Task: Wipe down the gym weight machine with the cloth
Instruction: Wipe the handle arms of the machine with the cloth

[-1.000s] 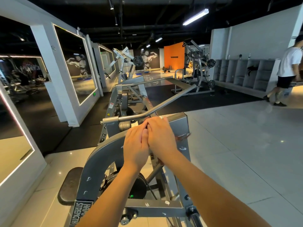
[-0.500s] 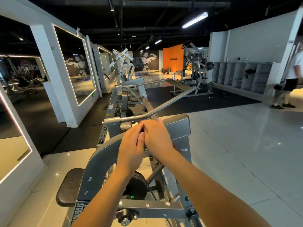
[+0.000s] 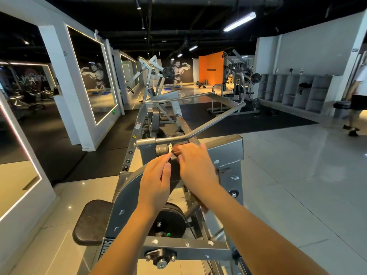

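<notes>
Where the grey plate-loaded weight machine (image 3: 224, 153) fills the lower middle of the view, both bare forearms reaching forward over its curved grey frame; left hand (image 3: 156, 180) palm-down, fingers loosely extended and close together, fingertips pinching a thin pale edge just below the chromed handle bar (image 3: 200, 127); right hand (image 3: 195, 165) just beside it, blurred, fingers curled around something small and reddish-brown at the same spot; cannot tell whether that scrap between the hands is the cloth (image 3: 174, 152), mostly hidden by the fingers and smeared by motion; hands nearly touching at the fingertips, apart at the wrists. Directly beyond the fingertips, a short black knurled roller (image 3: 161, 148) under the bar's square end; bar angled away to the upper right. Below the forearms, a black round weight plate (image 3: 172, 219) inside the frame, a small green dot on its lower part; lower left, a dark padded seat (image 3: 90, 221) jutting from the frame; chipped white marks scattered over the grey paint; partial lettering on a label at the bottom edge, unreadable. Left of the machine, mirrored panels (image 3: 91, 76) edged with light strips; far back, an orange wall (image 3: 210, 69) and more grey machines; right, grey cubby shelves (image 3: 296, 92) and a person (image 3: 357, 100) at the frame's edge on the glossy tiled floor (image 3: 297, 175).
</notes>
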`<action>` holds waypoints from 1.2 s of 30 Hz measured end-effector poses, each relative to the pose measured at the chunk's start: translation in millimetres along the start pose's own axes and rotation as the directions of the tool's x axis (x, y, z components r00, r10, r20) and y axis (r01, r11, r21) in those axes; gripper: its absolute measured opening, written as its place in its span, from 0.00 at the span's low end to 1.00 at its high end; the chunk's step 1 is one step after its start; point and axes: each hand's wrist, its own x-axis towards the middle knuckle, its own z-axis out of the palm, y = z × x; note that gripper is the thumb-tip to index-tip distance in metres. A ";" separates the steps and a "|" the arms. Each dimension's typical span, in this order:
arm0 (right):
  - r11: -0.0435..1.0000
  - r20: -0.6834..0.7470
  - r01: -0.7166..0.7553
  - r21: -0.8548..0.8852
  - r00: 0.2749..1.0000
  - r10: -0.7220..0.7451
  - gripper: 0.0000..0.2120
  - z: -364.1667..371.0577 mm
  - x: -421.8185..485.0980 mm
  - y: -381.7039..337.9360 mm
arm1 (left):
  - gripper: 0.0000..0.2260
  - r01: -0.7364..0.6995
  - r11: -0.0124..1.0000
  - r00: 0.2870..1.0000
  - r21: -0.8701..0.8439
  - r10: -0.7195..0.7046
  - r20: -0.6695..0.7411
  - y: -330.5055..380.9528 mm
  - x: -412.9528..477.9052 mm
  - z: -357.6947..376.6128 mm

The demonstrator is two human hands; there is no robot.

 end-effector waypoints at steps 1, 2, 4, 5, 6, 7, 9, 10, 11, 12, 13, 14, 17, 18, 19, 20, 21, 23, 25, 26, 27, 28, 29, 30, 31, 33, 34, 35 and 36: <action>0.998 0.018 0.057 0.024 0.998 -0.058 0.15 7.4 -3.0 -13.8 | 0.21 -0.013 1.000 1.000 -0.008 0.013 -0.007 -3.2 -0.5 -3.5; 0.995 0.036 0.093 0.027 0.995 -0.094 0.15 11.8 -5.9 -23.0 | 0.21 -0.015 1.000 0.999 -0.001 0.015 -0.028 -7.7 -1.7 -6.9; 0.994 0.077 0.077 0.076 0.994 -0.083 0.16 7.3 -5.3 -28.4 | 0.21 0.030 0.999 0.997 0.031 -0.028 -0.066 -19.2 -6.1 -14.2; 0.993 0.098 0.038 0.113 0.994 -0.049 0.16 4.2 -3.7 -25.0 | 0.22 0.055 0.997 0.996 0.052 -0.051 -0.069 -25.7 -8.4 -17.5; 0.990 0.106 -0.016 0.142 0.994 0.001 0.16 0.7 -2.1 -21.0 | 0.22 0.061 0.995 0.996 0.076 -0.056 -0.066 -32.0 -10.4 -20.6; 0.982 0.079 -0.095 0.166 0.993 0.083 0.15 -2.7 -0.8 -17.1 | 0.22 0.056 0.993 0.997 0.100 -0.050 -0.058 -37.5 -12.0 -23.4; 0.959 -0.014 -0.203 0.198 0.978 0.210 0.13 -2.8 1.2 -16.3 | 0.22 0.041 0.993 0.999 0.112 -0.037 -0.036 -43.8 -12.1 -28.0; 0.970 -0.042 -0.186 0.158 0.980 0.195 0.13 0.8 1.6 -23.3 | 0.22 0.042 0.995 0.999 0.086 -0.040 -0.030 -44.8 -12.0 -30.6; 0.988 -0.057 -0.121 0.092 0.990 0.127 0.12 7.7 1.2 -33.6 | 0.22 0.045 0.998 0.999 0.048 -0.044 -0.026 -45.4 -12.4 -33.0; 0.998 -0.051 -0.041 0.037 0.998 0.042 0.12 15.8 0.3 -46.3 | 0.22 0.048 0.999 0.999 0.010 -0.048 -0.021 -46.1 -13.3 -35.9; 1.000 -0.024 0.027 0.010 0.999 -0.027 0.12 25.2 -0.8 -59.6 | 0.21 0.045 0.999 0.999 -0.017 -0.045 -0.022 -47.2 -14.7 -39.2; 0.996 0.015 0.084 0.004 0.996 -0.084 0.13 31.6 -3.0 -72.6 | 0.21 0.043 0.998 0.999 -0.035 -0.044 -0.030 -50.3 -16.9 -42.5; 0.981 0.128 0.189 0.046 0.973 -0.194 0.16 46.5 -11.9 -90.4 | 0.23 0.093 0.993 0.992 -0.067 -0.098 -0.077 -69.1 -27.8 -52.4; 0.977 0.162 0.207 0.059 0.963 -0.214 0.17 46.2 -14.5 -90.4 | 0.25 0.101 0.993 0.992 -0.060 -0.105 -0.074 -77.0 -32.3 -54.8; 0.971 0.161 0.233 0.053 0.958 -0.238 0.17 45.9 -15.1 -87.9 | 0.26 0.098 0.994 0.993 -0.046 -0.101 -0.059 -83.5 -36.8 -56.6; 0.973 0.142 0.229 0.037 0.962 -0.232 0.17 44.2 -13.9 -84.7 | 0.26 0.092 0.995 0.995 -0.033 -0.093 -0.043 -88.6 -40.2 -58.2; 0.986 0.099 0.167 0.030 0.981 -0.169 0.16 42.8 -11.9 -79.0 | 0.26 0.094 0.995 0.995 -0.036 -0.095 -0.031 -90.2 -41.3 -59.0; 0.997 0.007 -0.056 0.062 0.998 0.056 0.15 38.5 -7.2 -73.4 | 0.24 0.132 0.988 0.990 -0.077 -0.135 -0.030 -87.5 -39.5 -61.4; 0.994 -0.022 -0.101 -0.030 0.995 0.101 0.15 42.8 -3.9 -78.2 | 0.23 0.162 0.979 0.985 -0.123 -0.169 -0.043 -83.4 -38.9 -65.1; 0.993 -0.022 -0.055 -0.102 0.998 0.053 0.14 47.3 -3.6 -85.1 | 0.23 0.166 0.976 0.983 -0.139 -0.174 -0.050 -83.3 -39.5 -67.0; 0.991 -0.008 0.005 -0.136 1.000 -0.006 0.14 53.2 -3.6 -92.5 | 0.23 0.164 0.975 0.983 -0.151 -0.173 -0.053 -84.6 -40.5 -68.4; 0.989 0.029 0.052 -0.139 0.998 -0.049 0.13 58.0 -3.8 -101.6 | 0.22 0.157 0.975 0.985 -0.160 -0.167 -0.052 -86.3 -41.7 -69.5; 0.985 0.081 0.095 -0.142 0.993 -0.084 0.13 63.7 -5.4 -109.4 | 0.21 0.148 0.975 0.986 -0.166 -0.158 -0.050 -88.8 -43.3 -70.2; 0.977 0.125 0.147 -0.154 0.984 -0.128 0.13 70.4 -8.1 -116.9 | 0.19 0.145 0.974 0.987 -0.172 -0.155 -0.048 -92.6 -45.4 -70.9; 0.966 0.161 0.195 -0.169 0.972 -0.168 0.15 76.5 -12.8 -123.1 | 0.17 0.149 0.972 0.986 -0.182 -0.161 -0.049 -96.1 -47.6 -71.8; 0.960 0.185 0.236 -0.153 0.961 -0.207 0.16 82.3 -21.4 -129.6 | 0.15 0.162 0.968 0.984 -0.191 -0.173 -0.041 -105.5 -53.9 -74.8; 0.963 0.178 0.240 -0.126 0.960 -0.216 0.16 82.3 -22.9 -129.8 | 0.16 0.157 0.971 0.986 -0.183 -0.164 -0.027 -110.3 -57.3 -77.0; 0.965 0.159 0.240 -0.104 0.962 -0.222 0.15 82.3 -22.2 -128.2 | 0.19 0.152 0.974 0.988 -0.170 -0.155 -0.003 -114.7 -60.0 -79.2; 0.972 0.124 0.215 -0.100 0.972 -0.202 0.14 80.9 -19.9 -126.5 | 0.22 0.159 0.974 0.987 -0.163 -0.157 0.024 -118.8 -61.6 -80.7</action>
